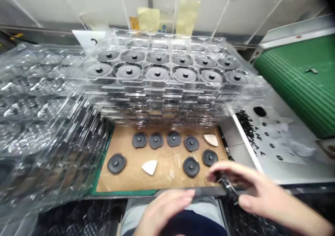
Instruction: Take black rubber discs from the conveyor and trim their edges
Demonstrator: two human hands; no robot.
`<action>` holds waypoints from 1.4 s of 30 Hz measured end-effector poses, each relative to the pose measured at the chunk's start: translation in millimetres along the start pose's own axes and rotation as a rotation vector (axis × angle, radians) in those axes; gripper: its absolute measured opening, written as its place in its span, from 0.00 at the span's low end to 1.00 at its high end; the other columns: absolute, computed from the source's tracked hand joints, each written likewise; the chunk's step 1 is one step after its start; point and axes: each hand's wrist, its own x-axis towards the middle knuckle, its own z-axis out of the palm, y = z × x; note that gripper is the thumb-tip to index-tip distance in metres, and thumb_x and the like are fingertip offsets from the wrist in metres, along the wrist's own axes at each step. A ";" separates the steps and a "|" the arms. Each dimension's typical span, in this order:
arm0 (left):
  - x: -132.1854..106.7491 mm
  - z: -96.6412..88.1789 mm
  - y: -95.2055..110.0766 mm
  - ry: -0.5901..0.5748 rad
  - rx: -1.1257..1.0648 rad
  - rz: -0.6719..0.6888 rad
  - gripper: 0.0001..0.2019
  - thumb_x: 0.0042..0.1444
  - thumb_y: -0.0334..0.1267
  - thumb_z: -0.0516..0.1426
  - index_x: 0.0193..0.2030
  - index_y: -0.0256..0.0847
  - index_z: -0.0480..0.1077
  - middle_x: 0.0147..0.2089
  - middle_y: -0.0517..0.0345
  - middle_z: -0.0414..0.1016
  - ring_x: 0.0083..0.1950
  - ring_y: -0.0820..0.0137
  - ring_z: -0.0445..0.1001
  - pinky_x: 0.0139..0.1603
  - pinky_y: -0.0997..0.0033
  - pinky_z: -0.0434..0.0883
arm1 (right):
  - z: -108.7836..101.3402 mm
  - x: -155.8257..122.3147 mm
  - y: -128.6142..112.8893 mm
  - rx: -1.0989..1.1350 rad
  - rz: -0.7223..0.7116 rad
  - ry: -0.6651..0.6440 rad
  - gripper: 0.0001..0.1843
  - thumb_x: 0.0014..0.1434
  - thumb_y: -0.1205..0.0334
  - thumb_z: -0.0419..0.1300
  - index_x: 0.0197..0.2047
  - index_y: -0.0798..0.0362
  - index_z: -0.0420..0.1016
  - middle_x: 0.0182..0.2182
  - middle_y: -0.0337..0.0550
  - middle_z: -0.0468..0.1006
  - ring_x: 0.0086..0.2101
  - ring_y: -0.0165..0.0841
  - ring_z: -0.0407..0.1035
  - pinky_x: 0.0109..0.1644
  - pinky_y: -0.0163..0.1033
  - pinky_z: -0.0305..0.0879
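Observation:
My right hand (246, 187) is at the front edge of the brown work board (167, 173), fingers closed round a small dark part (227, 187) with a metal end. My left hand (163, 209) hovers low at the front, fingers stretched out and blurred, holding nothing that shows. Several black round discs (174, 138) lie on the board in a row, with others (191, 166) nearer my right hand and one (116, 163) off to the left. Two pale wedge-shaped pieces (150, 166) also lie on the board.
A stack of clear plastic trays (167, 89) holding black discs stands behind the board. Empty clear trays (39, 124) pile up on the left. A green conveyor belt (300, 82) runs on the right, with a white tray (267, 138) of small black parts beside it.

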 end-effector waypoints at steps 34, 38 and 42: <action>-50.3 -66.5 -4.8 0.887 -1.110 -0.691 0.22 0.51 0.44 0.61 0.55 0.50 0.67 0.57 0.53 0.72 0.57 0.58 0.71 0.62 0.57 0.64 | 178.1 118.1 77.3 -0.444 -0.368 0.293 0.11 0.60 0.59 0.58 0.44 0.49 0.77 0.42 0.47 0.77 0.42 0.40 0.66 0.49 0.51 0.63; -39.8 -63.0 -6.3 0.962 -1.040 -0.627 0.25 0.45 0.41 0.66 0.52 0.49 0.69 0.54 0.53 0.75 0.56 0.60 0.72 0.57 0.63 0.69 | 162.8 106.8 36.0 -0.382 -0.439 0.352 0.12 0.60 0.60 0.58 0.47 0.48 0.76 0.42 0.45 0.76 0.42 0.36 0.68 0.46 0.45 0.67; -30.1 -53.6 -3.0 1.014 -0.983 -0.597 0.24 0.42 0.34 0.68 0.49 0.51 0.71 0.51 0.55 0.77 0.51 0.65 0.76 0.50 0.72 0.73 | 168.2 83.9 -11.3 -0.357 -0.545 0.377 0.13 0.60 0.65 0.57 0.47 0.46 0.77 0.44 0.45 0.74 0.43 0.36 0.67 0.46 0.43 0.67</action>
